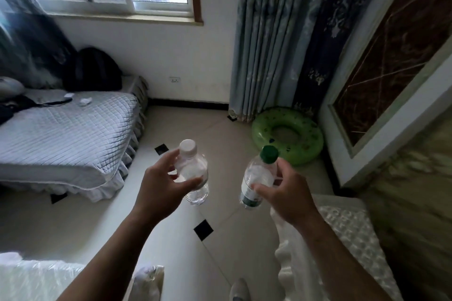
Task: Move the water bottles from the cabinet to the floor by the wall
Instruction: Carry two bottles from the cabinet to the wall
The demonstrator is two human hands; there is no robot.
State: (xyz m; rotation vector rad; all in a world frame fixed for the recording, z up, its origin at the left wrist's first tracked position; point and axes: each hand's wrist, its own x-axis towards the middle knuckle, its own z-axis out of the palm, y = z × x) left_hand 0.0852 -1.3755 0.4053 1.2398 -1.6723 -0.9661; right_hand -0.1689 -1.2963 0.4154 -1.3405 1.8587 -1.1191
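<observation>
- Bed (63, 134), far left: grey quilted cover; small white scraps and dark items lie on it, too small to identify. The left edge is cut off.
- Black backpack (94, 69): stands at the head of the bed, against the wall (159, 56) under the window.
- Wall socket (174, 79): set low on the wall, right of the bed.
- Left hand (162, 188): thumb and fingers are curled round bottle 1 (195, 168) at its upper body.
- Bottle 1: clear plastic, white cap, held roughly upright in the air over the tiled floor (220, 222), just right of the bed corner. Contents look clear; the fill level cannot be told. No label is legible.
- Right hand (288, 193): thumb and fingers grip bottle 2 (258, 173) round its middle.
- Bottle 2: clear plastic, green cap, tilted with the cap leaning right, held in the air near bottle 1 but apart from it. It carries a white and green label; the print is too blurred to read. The hand hides part of the body.
- Both bottles are off the floor and well apart from the wall.
- Green swim ring (315, 139): lies flat on the floor beyond bottle 2, at the foot of the blue curtain (276, 32).
- White surface covered in bubble film (347, 239), lower right: its identity cannot be told.
</observation>
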